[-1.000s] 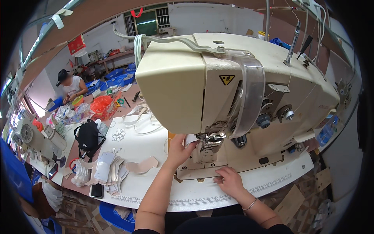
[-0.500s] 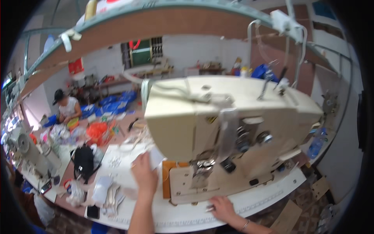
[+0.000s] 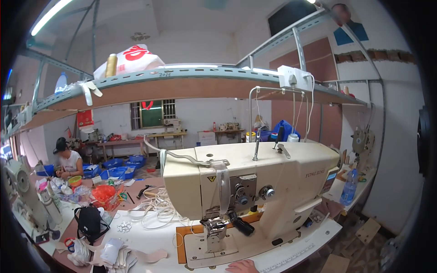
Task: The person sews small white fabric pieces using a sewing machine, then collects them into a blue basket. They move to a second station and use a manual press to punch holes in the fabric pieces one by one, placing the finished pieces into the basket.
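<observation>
My right hand shows only in part at the lower edge, at the front of the white table. Its fingers point left and are largely cut off, so I cannot tell whether they hold anything. Just beyond it stands a cream sewing machine, its needle and presser foot area above a metal bed plate. An orange-brown board edges the plate on the left. A pale flat cut piece lies on the table left of the machine. My left hand is out of view.
White cord lies coiled behind. Left are a black bag, stacked pale pieces and another sewing machine. A metal shelf spans overhead. A person sits far left. A water bottle stands right.
The view has tilted up, so the machine and table sit lower. My left hand, earlier left of the machine, has left the picture. My right hand now shows only at the lower edge.
</observation>
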### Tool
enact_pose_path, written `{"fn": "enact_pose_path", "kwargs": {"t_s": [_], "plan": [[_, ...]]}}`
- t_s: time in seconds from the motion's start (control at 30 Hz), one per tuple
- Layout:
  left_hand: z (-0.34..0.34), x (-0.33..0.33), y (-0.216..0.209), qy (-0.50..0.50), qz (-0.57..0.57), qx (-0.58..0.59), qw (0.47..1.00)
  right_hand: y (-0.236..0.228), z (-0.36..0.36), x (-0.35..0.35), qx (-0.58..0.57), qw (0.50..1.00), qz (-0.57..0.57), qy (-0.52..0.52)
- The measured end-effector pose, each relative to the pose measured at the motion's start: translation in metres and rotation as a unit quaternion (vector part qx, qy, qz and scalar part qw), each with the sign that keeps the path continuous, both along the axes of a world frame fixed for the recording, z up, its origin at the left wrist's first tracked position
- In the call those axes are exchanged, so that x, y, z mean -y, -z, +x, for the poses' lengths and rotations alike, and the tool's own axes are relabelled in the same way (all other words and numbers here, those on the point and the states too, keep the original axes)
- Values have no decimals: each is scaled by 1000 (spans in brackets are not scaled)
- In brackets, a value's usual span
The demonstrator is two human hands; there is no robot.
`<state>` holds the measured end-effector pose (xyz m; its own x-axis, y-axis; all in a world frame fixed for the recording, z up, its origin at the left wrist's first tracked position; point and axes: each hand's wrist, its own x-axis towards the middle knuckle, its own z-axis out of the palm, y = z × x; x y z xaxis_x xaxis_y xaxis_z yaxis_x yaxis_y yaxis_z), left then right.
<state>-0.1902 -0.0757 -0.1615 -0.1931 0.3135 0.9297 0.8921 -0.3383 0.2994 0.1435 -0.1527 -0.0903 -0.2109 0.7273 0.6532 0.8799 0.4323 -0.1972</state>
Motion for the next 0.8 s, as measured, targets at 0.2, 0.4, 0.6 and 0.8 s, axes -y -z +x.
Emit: {"fn": "enact_pose_path", "kwargs": {"t_s": [0.2,0.4,0.6,0.8], "plan": [[-3,-8,20,24,-4,85,996,3,6,0,-85,990,56,-95],[-6,-10,24,33,-1,74,997,8,8,5,-70,997,-15,-7],[-1,-14,23,-1,-74,113,991,12,15,-3,-63,996,-59,-27],[3,-12,20,49,-17,136,989,28,16,-15,8,997,-78,-26]]}}
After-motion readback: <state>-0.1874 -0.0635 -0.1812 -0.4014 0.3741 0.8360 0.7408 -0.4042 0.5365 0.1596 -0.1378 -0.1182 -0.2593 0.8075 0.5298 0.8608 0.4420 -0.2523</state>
